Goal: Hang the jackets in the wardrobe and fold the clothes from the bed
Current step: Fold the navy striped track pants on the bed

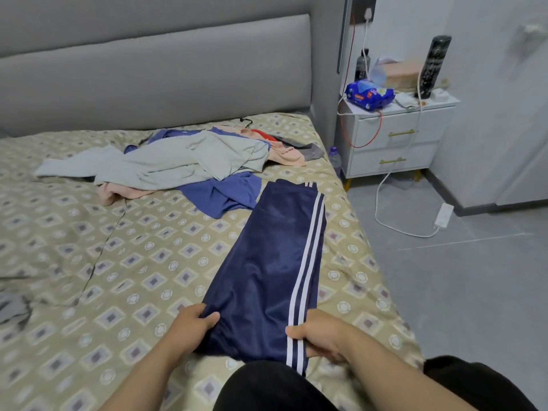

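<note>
The navy pants lie flat along the right side of the bed, one leg on the other, with the white stripes toward the bed's right edge and the far end pointing at its head. The hands are apart, each clamped on a near corner. The left hand pinches the plain edge and the right hand grips the striped one. The next move is probably to carry this near end up toward the far end, and several things could spoil it. The cloth looks slick and shiny, so the two layers may slide on each other and leave the stripes crooked. If one hand lifts higher or travels faster, the fold would come out skewed. The pants sit close to the bed's right edge, so a pull to that side could send part of them over onto the floor. At the head end of the bed the far corner touches or overlaps a blue garment from the unfolded pile. Which of the two cannot be told, but a tug could drag that garment along or bunch the pants there.
</note>
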{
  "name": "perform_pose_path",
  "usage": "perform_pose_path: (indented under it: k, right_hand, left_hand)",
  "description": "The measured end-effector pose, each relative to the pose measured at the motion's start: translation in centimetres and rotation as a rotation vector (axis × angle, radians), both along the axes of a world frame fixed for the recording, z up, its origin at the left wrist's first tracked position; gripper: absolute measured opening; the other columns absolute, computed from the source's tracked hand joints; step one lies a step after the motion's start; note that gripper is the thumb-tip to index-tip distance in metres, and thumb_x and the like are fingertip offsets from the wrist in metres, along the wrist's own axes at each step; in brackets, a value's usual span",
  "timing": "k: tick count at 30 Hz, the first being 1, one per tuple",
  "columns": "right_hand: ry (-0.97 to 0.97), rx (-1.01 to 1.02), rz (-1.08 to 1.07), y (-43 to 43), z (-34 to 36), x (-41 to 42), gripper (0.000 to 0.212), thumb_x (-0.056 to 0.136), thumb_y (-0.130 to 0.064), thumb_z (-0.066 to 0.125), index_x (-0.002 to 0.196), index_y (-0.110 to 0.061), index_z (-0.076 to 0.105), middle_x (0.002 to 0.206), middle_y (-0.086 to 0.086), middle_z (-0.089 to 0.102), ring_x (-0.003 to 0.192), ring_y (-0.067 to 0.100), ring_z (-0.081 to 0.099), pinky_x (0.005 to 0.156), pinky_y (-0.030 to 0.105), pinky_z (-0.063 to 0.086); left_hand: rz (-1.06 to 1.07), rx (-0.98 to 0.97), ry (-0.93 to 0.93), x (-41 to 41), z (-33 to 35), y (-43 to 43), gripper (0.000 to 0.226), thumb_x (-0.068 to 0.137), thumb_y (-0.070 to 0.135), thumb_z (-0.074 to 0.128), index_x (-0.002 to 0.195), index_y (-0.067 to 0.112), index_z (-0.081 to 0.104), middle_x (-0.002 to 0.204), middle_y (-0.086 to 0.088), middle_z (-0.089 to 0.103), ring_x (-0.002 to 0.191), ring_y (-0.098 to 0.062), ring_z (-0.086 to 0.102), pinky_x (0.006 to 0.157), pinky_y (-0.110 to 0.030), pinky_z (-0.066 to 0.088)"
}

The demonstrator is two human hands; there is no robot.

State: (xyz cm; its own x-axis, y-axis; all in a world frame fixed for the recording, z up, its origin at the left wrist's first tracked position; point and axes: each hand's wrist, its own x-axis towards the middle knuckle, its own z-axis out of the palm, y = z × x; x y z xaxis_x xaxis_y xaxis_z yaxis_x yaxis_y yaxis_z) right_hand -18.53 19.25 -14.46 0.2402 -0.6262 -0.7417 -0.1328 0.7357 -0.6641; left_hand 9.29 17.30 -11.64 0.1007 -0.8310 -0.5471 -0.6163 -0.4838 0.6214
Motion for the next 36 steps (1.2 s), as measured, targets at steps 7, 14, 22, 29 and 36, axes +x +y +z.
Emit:
perform_pose_path:
  k: [7, 14, 22, 29, 36]
  right_hand:
    - [-0.373, 0.016, -0.576, 0.4, 2.8, -1.2, 0.028, 0.101, -0.007, 0.045, 0.124, -0.003, 0.061, 0.109, 0.018, 0.073, 0.104, 0.034, 0.069, 0.095, 0.049, 0.053]
    - [-0.424, 0.098, -0.207, 5.3, 4.7, -1.8, 0.023, 0.089, -0.001, 0.061, 0.109, 0.006, 0.072, 0.115, 0.026, 0.069, 0.103, 0.036, 0.07, 0.096, 0.048, 0.053]
    - [0.226, -0.113, 0.132, 5.3, 3.2, -1.3, 0.04, 0.077, -0.043, 0.071, 0.1, -0.01, 0.067, 0.096, 0.003, 0.074, 0.087, 0.018, 0.069, 0.086, 0.033, 0.054]
    - [0.283, -0.152, -0.105, 6.0, 1.9, -1.3, 0.032, 0.086, -0.038, 0.064, 0.107, -0.014, 0.069, 0.102, 0.004, 0.073, 0.094, 0.022, 0.069, 0.09, 0.034, 0.055]
    - [0.245, 0.011, -0.363, 5.5, 1.9, -0.3, 0.054, 0.08, -0.049, 0.063, 0.119, -0.013, 0.054, 0.103, 0.009, 0.065, 0.083, 0.027, 0.067, 0.066, 0.036, 0.057]
  left_hand:
    - [0.174, 0.045, 0.415, -3.9, 3.6, 1.8, 0.03, 0.1, 0.029, 0.056, 0.112, 0.005, 0.069, 0.104, -0.011, 0.075, 0.103, -0.03, 0.069, 0.093, -0.042, 0.05]
    - [0.199, 0.03, 0.481, -5.7, 4.4, 4.1, 0.024, 0.103, 0.022, 0.05, 0.113, 0.008, 0.066, 0.107, -0.01, 0.075, 0.103, -0.028, 0.069, 0.083, -0.037, 0.051]
    - [0.161, -0.065, 0.066, -3.1, 3.0, 5.5, 0.024, 0.097, 0.026, 0.056, 0.086, 0.007, 0.063, 0.083, -0.009, 0.066, 0.076, -0.022, 0.057, 0.068, -0.033, 0.042]
    - [0.28, 0.072, 0.19, -3.1, 1.1, 6.6, 0.032, 0.096, 0.028, 0.062, 0.107, -0.002, 0.063, 0.102, -0.023, 0.071, 0.09, -0.037, 0.067, 0.072, -0.037, 0.049]
    - [0.378, -0.007, 0.311, -5.4, 6.0, 5.5, 0.01, 0.101, 0.014, 0.051, 0.103, 0.004, 0.053, 0.096, -0.018, 0.064, 0.073, -0.026, 0.06, 0.065, -0.035, 0.052]
